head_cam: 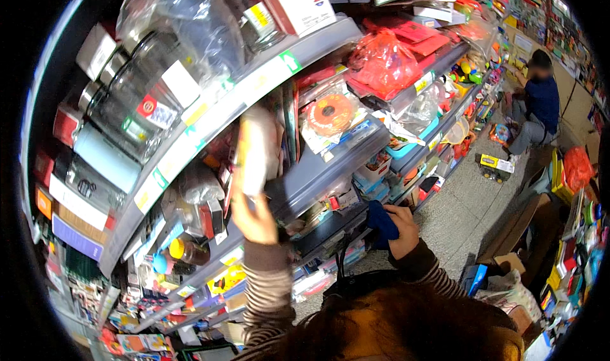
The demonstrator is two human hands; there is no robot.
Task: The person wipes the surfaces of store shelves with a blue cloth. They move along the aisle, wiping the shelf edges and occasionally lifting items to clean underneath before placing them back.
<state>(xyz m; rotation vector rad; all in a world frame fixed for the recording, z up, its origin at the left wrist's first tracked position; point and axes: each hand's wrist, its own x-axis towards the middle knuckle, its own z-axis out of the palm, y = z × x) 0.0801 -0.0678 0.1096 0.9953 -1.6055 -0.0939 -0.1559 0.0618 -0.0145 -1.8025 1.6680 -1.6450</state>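
Observation:
My left hand (255,223) reaches up to the middle shelf, its fingers around the lower end of a white and yellow package (255,154), perhaps a box. Motion blurs both, so the exact kind of package is unclear. Bare grey surface of the metal shelf (329,170) lies just right of it. In my right hand (404,230) is a bunched dark blue cloth (380,223), held lower down by the shelf edge. Beyond the package, a round orange item in clear wrapping (329,115) lies on the shelf.
Glass jars (143,89) crowd the upper shelf, behind a price-tag rail (243,92). Red plastic bags (383,63) lie farther along. Another person (541,94) sits low in the aisle near a boxed toy (495,165). Cardboard boxes (514,232) line the tiled floor (457,218) at right.

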